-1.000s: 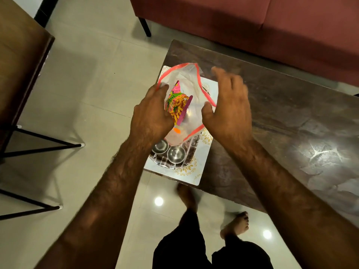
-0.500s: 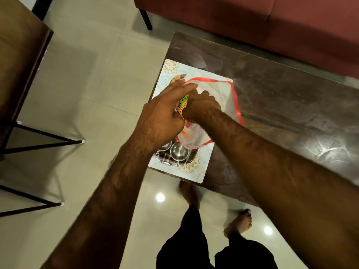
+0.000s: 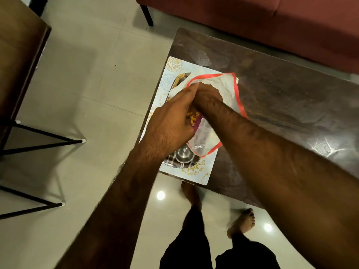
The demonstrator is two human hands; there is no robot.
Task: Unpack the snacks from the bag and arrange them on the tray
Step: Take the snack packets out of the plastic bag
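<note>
A clear plastic bag (image 3: 225, 90) with a red border lies over the tray (image 3: 179, 80) on a patterned white placemat (image 3: 196, 174). My left hand (image 3: 171, 123) grips the bag's near left edge. My right hand (image 3: 206, 96) reaches into the bag's mouth, its fingers hidden inside. A snack packet (image 3: 193, 118) with yellow and pink print shows between my two hands; whether my right hand holds it cannot be told. A small steel bowl (image 3: 183, 153) sits on the tray's near end.
The dark brown table (image 3: 281, 105) extends to the right. A red sofa (image 3: 272, 22) stands behind it. A wooden table with black legs (image 3: 17, 55) is at the left. My bare feet (image 3: 240, 222) stand on the tiled floor below.
My right hand moved from beside the bag into its mouth. The bag was pushed down flatter over the tray, and the packet is now mostly covered by my hands.
</note>
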